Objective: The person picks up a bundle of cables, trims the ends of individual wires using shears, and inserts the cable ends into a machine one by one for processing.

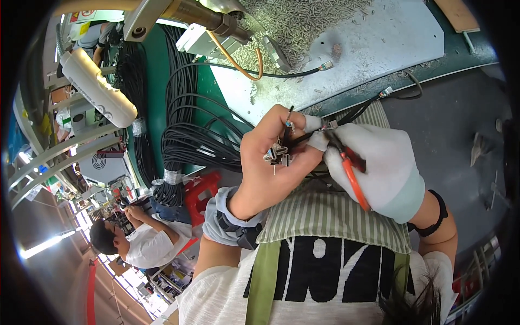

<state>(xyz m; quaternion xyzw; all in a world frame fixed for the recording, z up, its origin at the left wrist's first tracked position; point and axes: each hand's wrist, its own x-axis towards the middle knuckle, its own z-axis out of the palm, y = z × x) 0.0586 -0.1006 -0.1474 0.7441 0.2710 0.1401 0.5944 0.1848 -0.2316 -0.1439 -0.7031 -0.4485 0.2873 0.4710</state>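
Note:
My left hand, bare apart from white covers on the thumb tip and a fingertip, is closed around a bunch of black cables. Several small metal connectors on the cable ends stick out of its grip. My right hand, in a white glove, grips red-handled pliers. Their dark jaws meet a cable end beside my left thumb and fingertip; my fingers partly hide that spot. Behind my hands, a black cable with a bare connector lies across the table edge. The rest of the cable bundle trails off to the left.
A white board carries a heap of small metal clippings and another cable end. A machine arm with an orange tube overhangs it. To the left are a lit lamp, a red stool and a seated person.

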